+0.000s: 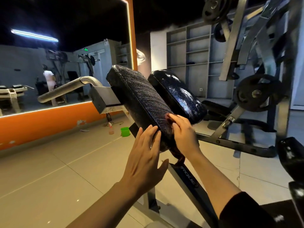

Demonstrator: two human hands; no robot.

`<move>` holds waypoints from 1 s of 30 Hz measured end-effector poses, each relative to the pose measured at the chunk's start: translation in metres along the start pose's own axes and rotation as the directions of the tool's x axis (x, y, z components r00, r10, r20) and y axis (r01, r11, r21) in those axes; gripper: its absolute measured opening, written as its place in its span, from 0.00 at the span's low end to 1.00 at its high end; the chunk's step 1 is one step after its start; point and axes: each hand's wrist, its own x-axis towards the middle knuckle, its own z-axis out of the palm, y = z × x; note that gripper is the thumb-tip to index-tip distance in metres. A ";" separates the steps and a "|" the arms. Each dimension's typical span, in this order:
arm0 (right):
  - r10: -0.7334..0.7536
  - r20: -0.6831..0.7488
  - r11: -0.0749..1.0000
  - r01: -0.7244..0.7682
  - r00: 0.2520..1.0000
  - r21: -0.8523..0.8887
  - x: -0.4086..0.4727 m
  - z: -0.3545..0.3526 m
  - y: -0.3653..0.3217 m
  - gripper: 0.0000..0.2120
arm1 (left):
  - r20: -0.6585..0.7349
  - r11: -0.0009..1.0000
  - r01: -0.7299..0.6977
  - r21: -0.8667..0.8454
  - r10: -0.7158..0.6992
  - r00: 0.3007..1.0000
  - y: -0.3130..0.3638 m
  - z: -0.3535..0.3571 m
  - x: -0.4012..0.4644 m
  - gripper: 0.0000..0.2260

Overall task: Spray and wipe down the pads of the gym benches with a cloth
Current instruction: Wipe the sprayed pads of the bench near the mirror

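Mirrored gym; we logged: pad, firm, slick, fixed; cloth, limp, light, bunched under gripping right hand; left hand flat, steadying pad edge.

I'm looking into a commercial gym. The landmark here is the tilted black bench pad, stitched along its edge and mounted on a steel frame, with a second glossy pad just beside it on the right. Further right of the pad stands a plate-loaded machine carrying black weight plates. Left of the pad, a wall mirror with a lit border above an orange wall reflects more training equipment. Behind the pad are grey open shelves. Below it, on the pale tiled floor, sit a green bucket and a spray bottle.
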 end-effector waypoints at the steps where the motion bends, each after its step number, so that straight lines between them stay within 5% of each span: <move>1: 0.119 -0.019 0.992 -0.120 0.993 -0.040 0.003 -0.004 0.016 0.17 | 0.011 1.000 -0.001 -0.002 0.001 1.000 -0.001 -0.001 -0.001 0.39; 5: 0.414 -0.140 0.875 -0.436 0.899 -0.210 0.001 -0.028 0.038 0.13 | 0.040 1.000 -0.012 0.006 0.012 0.999 0.000 -0.003 -0.003 0.40; 10: 0.041 -0.387 0.987 -0.097 0.921 -0.127 0.004 -0.032 -0.017 0.22 | 0.039 0.999 -0.032 0.022 0.032 0.999 0.008 -0.004 0.005 0.40; 12: 0.013 -0.399 0.996 -0.048 0.917 -0.079 0.006 -0.023 -0.028 0.24 | 0.029 0.999 -0.036 0.016 0.036 0.999 0.012 -0.005 0.007 0.40; 20: 0.100 0.100 0.882 -0.134 0.990 0.451 -0.020 -0.016 -0.010 0.21 | -0.009 1.000 -0.012 0.018 0.012 1.000 0.003 -0.003 0.007 0.36; 26: -0.295 -0.115 0.952 0.302 0.948 0.044 -0.015 -0.003 -0.012 0.15 | -0.009 1.000 0.004 -0.006 -0.004 1.000 0.003 0.004 0.008 0.36; 28: -0.190 -0.160 0.981 0.182 0.969 -0.067 -0.005 -0.004 0.001 0.14 | -0.012 1.000 0.003 -0.014 -0.004 1.000 0.004 0.003 0.009 0.36; 30: 0.073 -0.168 0.987 -0.095 0.983 -0.132 0.006 -0.015 0.012 0.15 | -0.021 1.000 0.000 -0.014 0.000 1.000 0.003 0.001 0.008 0.36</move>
